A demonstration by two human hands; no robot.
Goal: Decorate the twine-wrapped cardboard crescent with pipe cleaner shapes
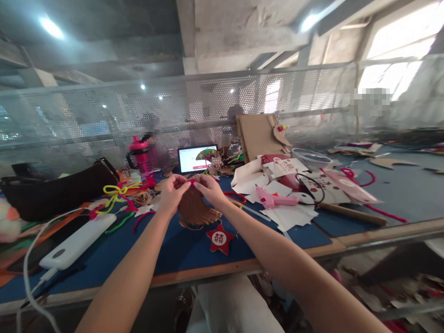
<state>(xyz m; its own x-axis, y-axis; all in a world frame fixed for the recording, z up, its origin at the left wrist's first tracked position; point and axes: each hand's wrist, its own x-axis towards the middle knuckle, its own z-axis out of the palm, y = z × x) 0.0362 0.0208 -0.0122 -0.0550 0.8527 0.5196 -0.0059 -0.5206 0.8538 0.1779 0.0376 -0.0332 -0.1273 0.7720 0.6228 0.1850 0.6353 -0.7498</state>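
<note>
Evidently the brown piece (196,210) is the centre of things, upright or nearly so over the blue table (183,249), just behind the red star (220,240). The left hand (174,190) and right hand (211,189) pinch its top edge, thumbs and fingers closed with almost no gap; a red bit (193,183) shows between the thumbs, though how it sits there is hidden. Should one pinch slacken, the piece might tilt or the red bit slip; pulling unevenly could crease that edge. Lowered carelessly, it might nudge the star. Farther right, the glue gun (275,199) lies on loose paper (293,218); a sweeping right forearm could drag both. I cannot tell whether it is hot.
</note>
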